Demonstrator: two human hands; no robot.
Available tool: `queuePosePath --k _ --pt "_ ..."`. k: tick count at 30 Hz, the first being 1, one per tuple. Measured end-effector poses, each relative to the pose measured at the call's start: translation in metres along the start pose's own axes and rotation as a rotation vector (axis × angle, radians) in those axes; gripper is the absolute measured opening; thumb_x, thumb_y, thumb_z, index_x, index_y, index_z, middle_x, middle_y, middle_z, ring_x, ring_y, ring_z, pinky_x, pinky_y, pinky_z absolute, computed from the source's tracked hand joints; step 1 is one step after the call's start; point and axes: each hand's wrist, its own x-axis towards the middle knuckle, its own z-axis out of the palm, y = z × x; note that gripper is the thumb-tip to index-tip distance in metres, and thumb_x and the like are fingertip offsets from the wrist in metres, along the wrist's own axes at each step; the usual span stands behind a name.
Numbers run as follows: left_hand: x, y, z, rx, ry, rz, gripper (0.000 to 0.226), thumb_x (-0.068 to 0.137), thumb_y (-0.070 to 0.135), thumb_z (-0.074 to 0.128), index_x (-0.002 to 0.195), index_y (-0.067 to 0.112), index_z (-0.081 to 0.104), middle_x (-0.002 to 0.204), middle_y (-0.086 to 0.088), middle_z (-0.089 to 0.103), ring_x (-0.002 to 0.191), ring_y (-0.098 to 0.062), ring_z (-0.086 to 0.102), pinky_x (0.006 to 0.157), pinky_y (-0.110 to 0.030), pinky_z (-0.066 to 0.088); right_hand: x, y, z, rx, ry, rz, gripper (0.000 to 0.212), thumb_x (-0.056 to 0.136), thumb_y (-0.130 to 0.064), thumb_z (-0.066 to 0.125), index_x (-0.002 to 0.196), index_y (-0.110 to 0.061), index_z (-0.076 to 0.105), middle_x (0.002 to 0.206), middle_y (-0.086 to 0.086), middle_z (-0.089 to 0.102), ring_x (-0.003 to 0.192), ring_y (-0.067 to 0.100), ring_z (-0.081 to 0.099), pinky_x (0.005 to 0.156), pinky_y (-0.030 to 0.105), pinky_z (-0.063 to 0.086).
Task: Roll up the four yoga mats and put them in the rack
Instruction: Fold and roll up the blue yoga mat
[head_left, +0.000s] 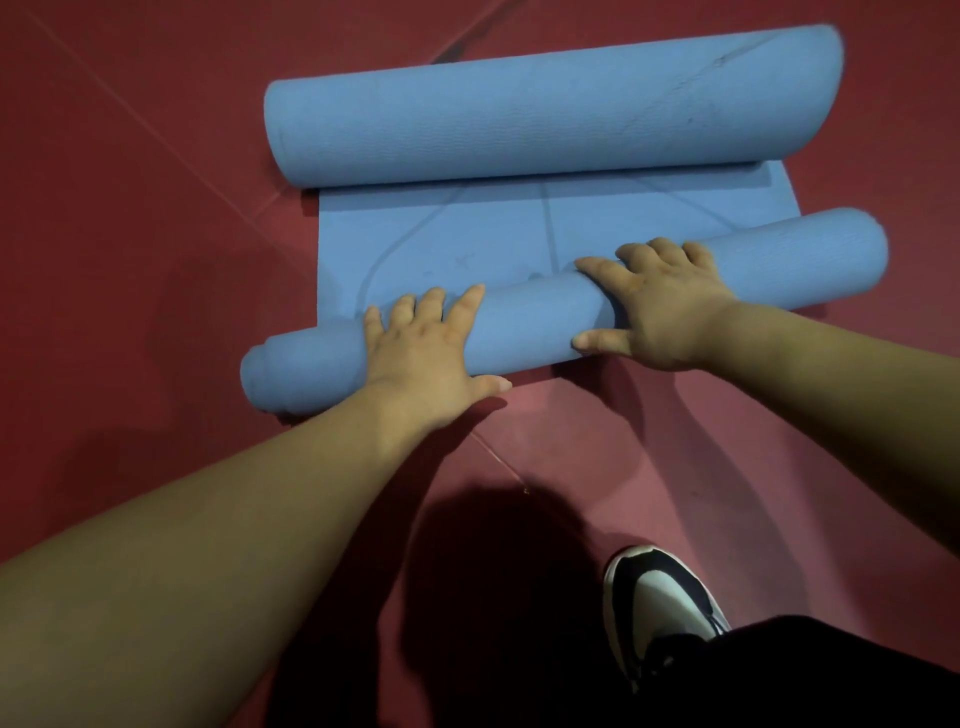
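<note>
Nearest us, well short of the near roll (524, 325), a black-and-white shoe (657, 592) stands on the red floor (130, 208). Up to the roll itself: our left hand (421, 348) presses on its left part, fingers spread and nearly straight, gripping nothing. Our right hand (660, 306) presses right of its middle, fingers splayed over the top, thumb on the near side. Beyond the roll the blue yoga mat (467, 234) lies flat, and farther still a thicker roll (545, 114) lies across it.
</note>
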Motion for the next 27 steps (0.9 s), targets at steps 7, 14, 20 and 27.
queuePosePath --k 7,14,20,27 --pt "0.016 -0.006 -0.008 0.046 0.004 0.022 0.107 0.068 0.092 0.052 0.155 0.041 0.016 0.150 0.000 0.043 0.135 -0.030 0.041 0.112 -0.057 0.028 0.007 0.005 0.004 -0.048 0.037 -0.080 0.113 0.061 -0.095 0.047 0.157 -0.045 0.015 0.155 0.008 0.037 0.140 0.036 0.032 0.117 0.057 0.019" --pt "0.005 -0.011 -0.008 0.036 0.023 0.092 0.100 0.071 0.090 0.050 0.154 0.039 0.023 0.147 0.003 0.047 0.131 -0.029 0.045 0.106 -0.050 0.034 -0.001 0.009 0.007 0.016 0.096 -0.099 0.105 0.058 -0.098 0.044 0.150 -0.048 0.034 0.137 -0.001 0.054 0.122 0.030 0.048 0.107 0.053 0.031" --pt "-0.043 -0.002 -0.001 0.035 -0.108 0.120 0.102 0.070 0.093 0.045 0.154 0.040 0.019 0.152 0.004 0.045 0.133 -0.029 0.045 0.105 -0.045 0.037 -0.038 0.004 0.013 0.018 -0.057 -0.136 0.109 0.054 -0.101 0.038 0.149 -0.050 0.031 0.134 -0.007 0.054 0.120 0.026 0.050 0.103 0.046 0.033" --pt "-0.094 0.005 0.014 -0.039 -0.225 0.122 0.110 0.060 0.097 0.034 0.154 0.041 0.023 0.149 0.008 0.048 0.129 -0.027 0.049 0.105 -0.043 0.039 -0.085 -0.007 0.026 0.034 -0.203 -0.161 0.108 0.054 -0.102 0.037 0.150 -0.053 0.026 0.138 -0.011 0.049 0.123 0.022 0.048 0.105 0.042 0.033"
